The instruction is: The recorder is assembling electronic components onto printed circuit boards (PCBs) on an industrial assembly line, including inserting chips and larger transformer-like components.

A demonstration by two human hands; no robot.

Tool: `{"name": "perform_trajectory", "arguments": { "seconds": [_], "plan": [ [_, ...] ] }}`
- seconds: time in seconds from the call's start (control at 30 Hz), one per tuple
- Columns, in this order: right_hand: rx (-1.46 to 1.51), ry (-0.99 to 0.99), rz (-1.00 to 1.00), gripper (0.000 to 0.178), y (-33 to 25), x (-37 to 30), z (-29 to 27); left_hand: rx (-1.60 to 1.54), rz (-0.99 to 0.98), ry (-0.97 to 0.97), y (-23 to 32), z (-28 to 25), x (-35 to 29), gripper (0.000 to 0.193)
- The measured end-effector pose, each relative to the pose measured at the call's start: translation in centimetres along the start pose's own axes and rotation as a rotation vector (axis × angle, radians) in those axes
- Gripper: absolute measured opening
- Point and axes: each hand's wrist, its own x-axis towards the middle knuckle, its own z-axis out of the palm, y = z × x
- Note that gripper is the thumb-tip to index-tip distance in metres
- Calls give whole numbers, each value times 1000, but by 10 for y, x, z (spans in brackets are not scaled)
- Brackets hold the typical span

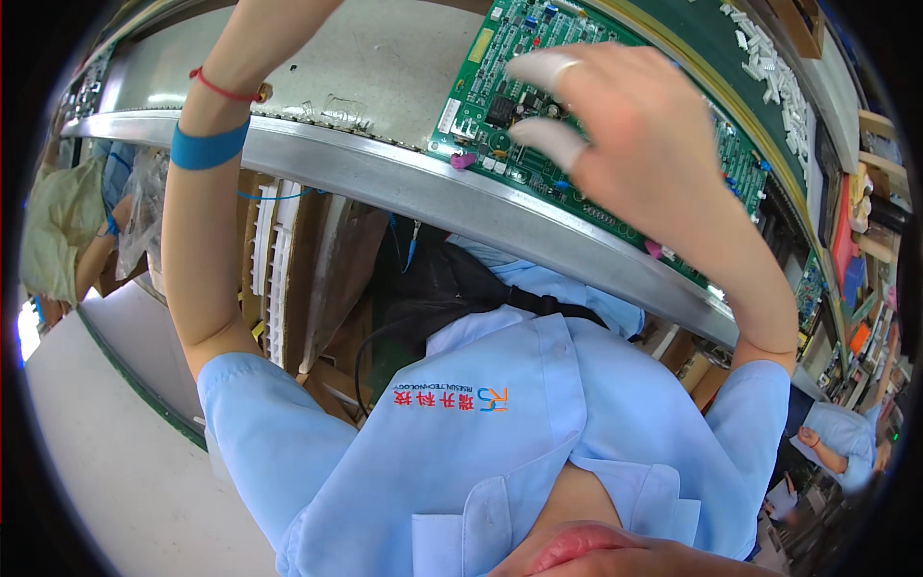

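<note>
A large green circuit board (466,111), crowded with small parts, lies on the bench at the upper middle and right. My right hand (635,125) is over it, with white covers on the thumb and a finger. Those two are spread apart over the board's components, with nothing visible between them; the other fingers are hidden behind the hand. At the top left, my left hand (288,21) runs out of the picture, so its fingers are hidden. A blue band (209,147) and a red cord circle that arm. Purple pieces (463,161) sit at the board's near edge.
A metal rail (365,173) runs along the bench front. Many small white parts (769,67) lie on a green surface at the upper right. White slotted racks (274,269) stand below the bench. Other people (836,438) are at the right and far left.
</note>
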Motion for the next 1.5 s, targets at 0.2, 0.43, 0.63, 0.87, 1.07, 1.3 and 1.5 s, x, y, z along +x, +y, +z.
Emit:
{"name": "perform_trajectory", "arguments": {
  "seconds": [0.2, 0.43, 0.63, 0.87, 1.07, 1.3, 1.5],
  "plan": [
    [87, -90, 261, 32, 23, -42, -52, 1495, -515, 102, 25, 38, -12, 36],
    [229, -25, 528, 30, 41, -104, -65, 1731, -339, -366, 7, 54, -22, 22],
    [190, -9, 416, 29, 49, -112, -62, 1749, -603, -485, 8, 54, -18, 20],
    [153, -68, -63, 37, 22, -53, -20, 1838, -460, -429, 8, 62, -17, 17],
    [72, -106, -166, 33, 15, -15, 8, 1850, -452, -386, 10, 70, -17, 19],
    [20, -204, -152, 35, 18, -5, -12, 1799, -583, -373, 10, 73, -10, 17],
    [159, -242, 117, 32, 4, -7, -59, 1420, 477, -423, -37, 3, -40, 17]
  ]
}}
